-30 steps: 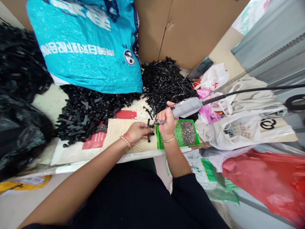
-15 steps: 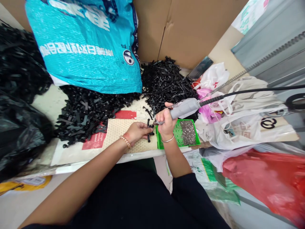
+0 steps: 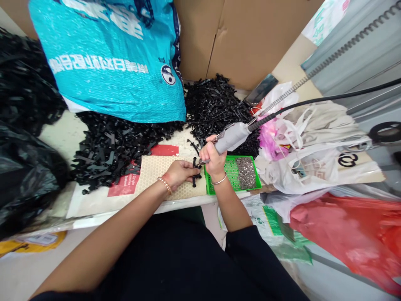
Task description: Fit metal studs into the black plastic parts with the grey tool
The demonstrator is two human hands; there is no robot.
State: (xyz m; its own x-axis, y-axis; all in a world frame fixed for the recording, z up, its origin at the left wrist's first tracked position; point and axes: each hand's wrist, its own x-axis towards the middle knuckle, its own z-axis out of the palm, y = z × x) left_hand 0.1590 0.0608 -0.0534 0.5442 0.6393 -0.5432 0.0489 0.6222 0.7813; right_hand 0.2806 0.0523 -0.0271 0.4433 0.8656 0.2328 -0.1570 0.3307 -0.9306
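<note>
My left hand [image 3: 180, 174] pinches a small black plastic part [image 3: 194, 171] above the cream dimpled mat [image 3: 153, 169]. A grey electric screwdriver [image 3: 230, 138] is wrapped in the fingers of my right hand [image 3: 213, 158], tilted with its cable end up and to the right. Its tip meets the black part beside my left fingertips; the exact contact is too small to make out. Under my right wrist lies a green tray [image 3: 232, 192] with a perforated grid on its left and many small metal screws [image 3: 246, 173] heaped on its right.
Heaps of black parts lie left [image 3: 106, 146] and behind [image 3: 219, 108]. A blue printed bag [image 3: 119, 75] stands at the back left, a black bag [image 3: 28, 179] at the far left. Plastic bags [image 3: 307, 142] crowd the right. A coiled spring [image 3: 332, 56] and a black cable [image 3: 338, 94] run up right.
My right hand and the screwdriver have shifted slightly left, and the tool leans more upright. Its cable has swung higher. My left hand has stayed nearly still with the black part.
</note>
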